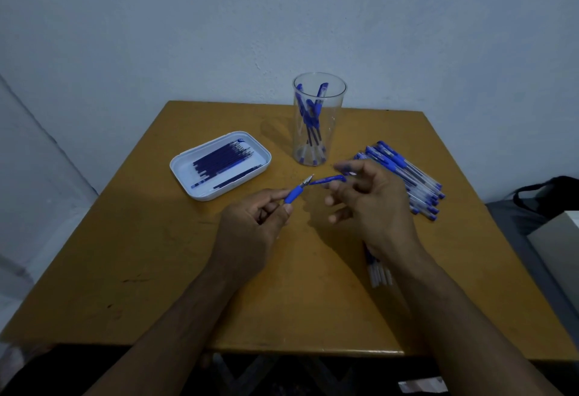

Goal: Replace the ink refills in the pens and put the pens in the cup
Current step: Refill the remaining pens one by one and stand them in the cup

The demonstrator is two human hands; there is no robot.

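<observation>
Pinching a blue rubber-gripped pen front section with a metal tip [296, 191], the left hand [250, 223] sits over the middle of the yellow-brown wooden tabletop [156, 270]; thumb and forefinger clamp the grip, tip pointing up and right; right hand [372, 204] hovers just beside it, fingers [336, 188] loosely curled, a blue pen cap [329, 178] at its fingertips, motion-blurred, so cannot tell whether it is truly grasped; cap end nearly meets the metal tip; clear plastic cup [319, 88] stands upright toward the far edge with several blue pens [311, 120] inside, leaning; white oval plastic tray [185, 173] left of the cup holds a row of dark blue ink refills [222, 159]; pile of clear-barrelled blue-capped pens [407, 176] lies right of the cup, partly behind the right hand; a few more clear pen pieces [379, 273] lie on the tabletop under the right wrist; dark bag [548, 192] at the right edge of view, off the tabletop.
</observation>
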